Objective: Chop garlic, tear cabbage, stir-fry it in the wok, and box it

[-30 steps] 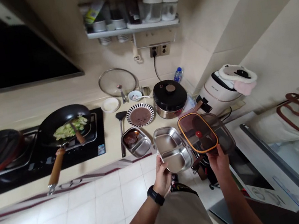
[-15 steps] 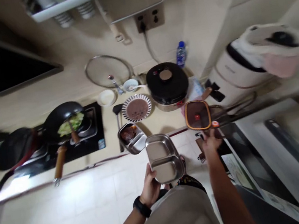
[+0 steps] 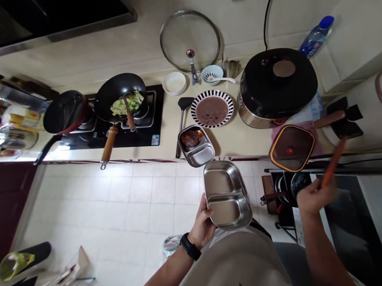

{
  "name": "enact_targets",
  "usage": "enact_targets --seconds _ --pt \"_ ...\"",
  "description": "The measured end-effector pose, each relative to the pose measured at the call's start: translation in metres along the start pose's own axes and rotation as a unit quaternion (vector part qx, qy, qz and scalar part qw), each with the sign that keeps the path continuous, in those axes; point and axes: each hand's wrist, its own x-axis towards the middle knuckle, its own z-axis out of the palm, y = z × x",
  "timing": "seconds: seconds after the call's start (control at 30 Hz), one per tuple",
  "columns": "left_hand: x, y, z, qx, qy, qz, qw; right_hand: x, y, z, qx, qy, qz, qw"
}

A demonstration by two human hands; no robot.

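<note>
Stainless steel two-compartment tray [image 3: 226,194] held in the left hand [image 3: 201,222], black watch [image 3: 190,246] on the wrist, fingers [image 3: 205,214] curled around its left edge, tray over the white tile floor [image 3: 141,196] just near of the cream worktop [image 3: 235,142]. Right hand [image 3: 315,200] is well right of the tray, fingers [image 3: 323,188] pinched narrow on a thin orange strip [image 3: 333,162], material hard to tell. Dark see-through rectangular lid with orange rim and red centre knob [image 3: 291,147] lies far of that hand, on a pink mat [image 3: 278,132] on the worktop. Left of the held tray, a smaller steel divided tray with dark brown food [image 3: 196,145] sits at the worktop's near edge. Beyond it, black-and-white striped plate of brown porridge [image 3: 212,108] and black spatula [image 3: 181,120]. Far left, black frying pan with green vegetables [image 3: 120,98] on a black hob [image 3: 151,125], dark pan [image 3: 65,113] beside it. Round glass lid [image 3: 189,39] leans on the far wall. Black-lidded steel pot [image 3: 276,86] stands far right, blue-capped water bottle [image 3: 316,37] just beyond it.
</note>
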Motion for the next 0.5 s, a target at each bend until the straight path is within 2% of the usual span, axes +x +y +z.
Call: enact_targets --seconds 0.1,0.17,0.23,0.33,0.4,0.5 --pt "-0.006 0.001 -0.005 -0.019 0.004 0.004 1.000 0.008 -0.017 0.026 -0.113 -0.019 -0.095 0.989" --pt "-0.011 0.004 -0.007 -0.023 0.012 0.009 1.000 0.012 -0.022 0.043 -0.158 -0.063 -0.120 0.978" --pt "-0.016 0.007 -0.008 -0.026 0.024 0.018 0.999 0.014 -0.018 0.055 -0.170 -0.099 -0.133 0.971" --pt "-0.025 0.012 -0.010 -0.035 0.036 0.031 0.998 0.019 -0.001 0.061 -0.122 -0.122 -0.136 0.976" --pt "-0.032 0.014 -0.014 -0.042 0.044 0.034 0.998 0.024 0.012 0.062 -0.077 -0.088 -0.080 0.990" --pt "-0.041 0.017 -0.023 -0.053 0.058 0.038 0.996 0.035 0.022 0.061 0.040 -0.025 0.090 0.995"
